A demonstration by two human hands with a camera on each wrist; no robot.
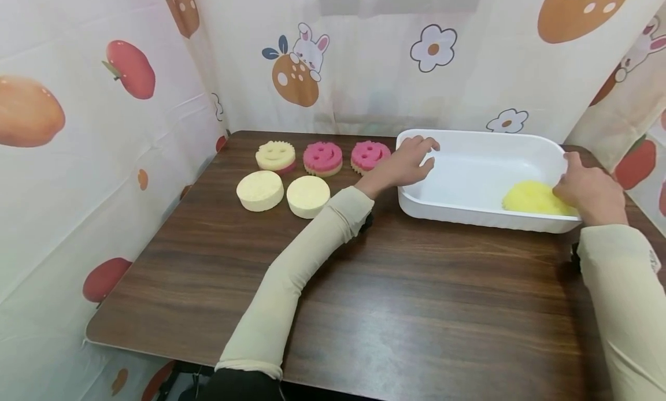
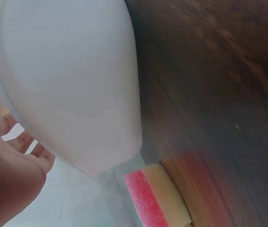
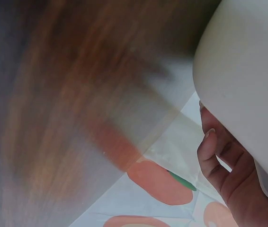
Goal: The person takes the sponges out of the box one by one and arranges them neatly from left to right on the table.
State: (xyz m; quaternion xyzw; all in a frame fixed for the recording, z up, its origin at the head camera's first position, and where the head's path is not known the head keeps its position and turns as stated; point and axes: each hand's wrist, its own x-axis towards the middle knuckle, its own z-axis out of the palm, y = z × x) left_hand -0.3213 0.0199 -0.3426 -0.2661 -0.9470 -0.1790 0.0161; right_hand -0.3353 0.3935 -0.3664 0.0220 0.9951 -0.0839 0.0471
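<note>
A white rectangular plastic tub [image 1: 468,173] stands at the back right of the table. A yellow rounded sponge-like thing [image 1: 533,199] lies inside it, at its right end. My left hand [image 1: 408,161] reaches over the tub's left rim with fingers spread and slightly bent; whether it touches the rim is hard to tell. In the left wrist view the left fingers [image 2: 18,137] show past the rim. My right hand [image 1: 593,190] grips the tub's right end, and the right wrist view shows curled fingers [image 3: 214,151] at the outer wall under the rim.
Left of the tub, three smiley-face sponges in pink and cream, one of them a pink sponge [image 1: 322,158], stand in a row. Before them lie two plain round cream sponges, including a cream disc [image 1: 260,190]. A printed curtain [image 1: 364,60] hangs behind the brown wooden table [image 1: 416,297].
</note>
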